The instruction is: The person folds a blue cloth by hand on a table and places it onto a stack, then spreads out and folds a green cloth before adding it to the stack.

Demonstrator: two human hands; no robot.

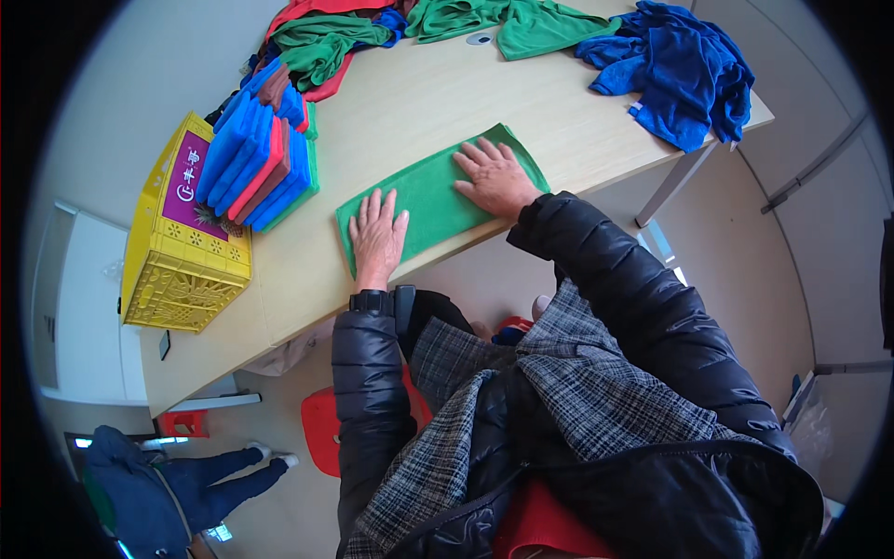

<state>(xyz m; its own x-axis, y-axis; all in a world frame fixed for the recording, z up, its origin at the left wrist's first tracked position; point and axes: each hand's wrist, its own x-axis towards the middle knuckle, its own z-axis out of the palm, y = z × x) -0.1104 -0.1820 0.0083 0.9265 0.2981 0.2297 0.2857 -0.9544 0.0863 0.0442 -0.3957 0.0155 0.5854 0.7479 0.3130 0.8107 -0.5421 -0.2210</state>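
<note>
View from above of a light wooden counter (410,102) with two hands pressed on a folded green cloth (433,191). The cloth is a long rectangle lying slantwise, its near long edge running just inside the counter's near edge, its far right corner pointing toward the middle of the counter. The left hand (377,233) lies flat on the cloth's left end, fingers spread and straight, heel at the near edge of the counter; it grips nothing. The right hand (495,177) lies flat on the cloth's right half, fingers apart and pointing left along the cloth, also gripping nothing. The two hands are near each other but do not touch.

Open counter surface extends beyond the cloth toward the far side and to the right, up to the counter's right corner. To the left of the cloth stands a row of folded cloths (261,158) in blue, red and green, packed side by side, close to the cloth's left end. Beyond them, at the counter's left edge, sits a yellow plastic crate (182,252). Along the far edge lie loose heaps: green and red cloths (326,37), a crumpled green cloth (503,23), and a blue pile (684,70) at the right corner. Another person (158,484) stands on the floor at lower left.
</note>
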